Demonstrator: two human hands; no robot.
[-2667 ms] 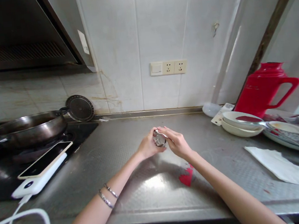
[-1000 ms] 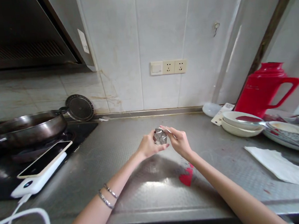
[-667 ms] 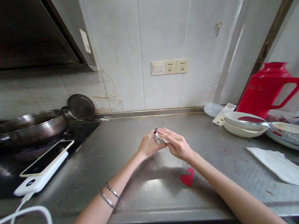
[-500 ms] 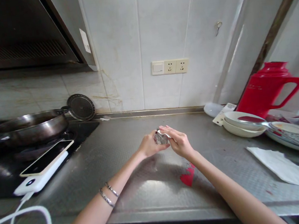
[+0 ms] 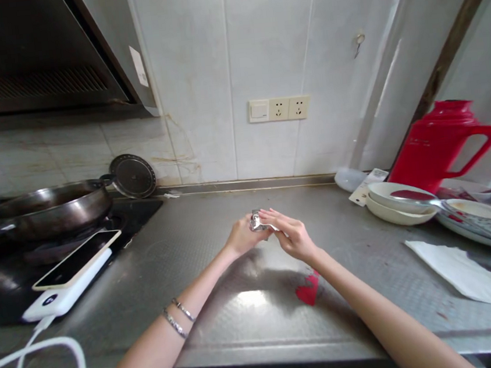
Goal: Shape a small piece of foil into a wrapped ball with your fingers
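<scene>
Above the steel counter (image 5: pixel 198 236), my left hand (image 5: pixel 241 237) is closed round a small, shiny, see-through thing that looks like a little glass (image 5: pixel 256 220). The fingers of my right hand (image 5: pixel 292 233) are bent over its right side, nearly flat and pressed together. A white edge that looks like a tissue (image 5: pixel 271 226) shows beneath those fingers, against the glass. Much of the glass is hidden by both hands. A red heart-shaped mark (image 5: pixel 308 291) lies on the counter beside my right forearm.
At left, a phone (image 5: pixel 80 260) and white power bank (image 5: pixel 70 290) with a cable rest by the hob, near a steel pan (image 5: pixel 59 212). At right stand a red thermos (image 5: pixel 434 146), stacked bowls (image 5: pixel 400 211), a plate (image 5: pixel 474 230) and a white paper sheet (image 5: pixel 465 275).
The glass has turned in my left hand: its round face showed before, and a narrower shiny side shows now. My right fingers have shifted slightly left over it.
</scene>
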